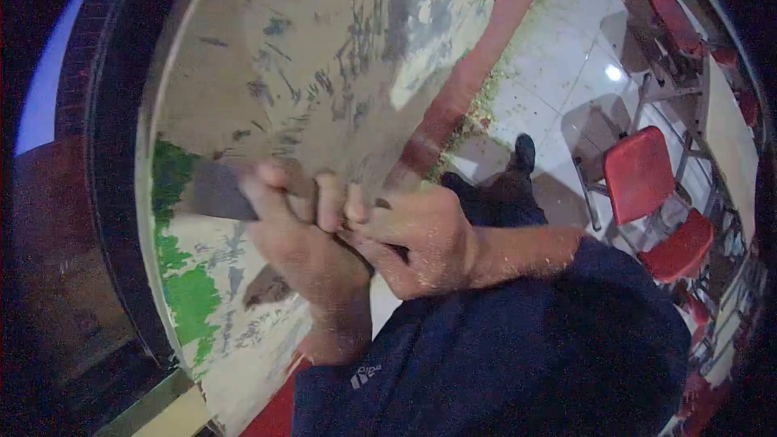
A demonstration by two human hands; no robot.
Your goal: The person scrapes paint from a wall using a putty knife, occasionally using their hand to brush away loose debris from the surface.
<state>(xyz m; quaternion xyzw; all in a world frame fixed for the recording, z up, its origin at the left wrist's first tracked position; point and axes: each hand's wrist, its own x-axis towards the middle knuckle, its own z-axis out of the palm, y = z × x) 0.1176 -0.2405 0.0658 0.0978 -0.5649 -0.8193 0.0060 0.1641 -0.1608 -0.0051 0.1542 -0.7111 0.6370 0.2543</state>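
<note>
A flat, dark grey scraper blade [222, 192] lies against a wall [316, 65] of patchy beige, grey and white paint. My left hand [299, 235] is closed just behind the blade, with fingers wrapped around the tool. Beside it, my right hand [433, 231] is clenched in a fist against the left hand. The handle is mostly hidden inside both hands, which look slightly blurred. Green paint [190, 299] shows around and below the blade, along the wall's left edge.
A red band [457, 101] borders the wall's foot. Pale flakes [494, 85] lie along it on the white tiled floor [558, 57]. My shoe [524, 152] stands nearby. Red chairs [639, 174] are at the right. A dark curved frame [117, 154] runs along the left.
</note>
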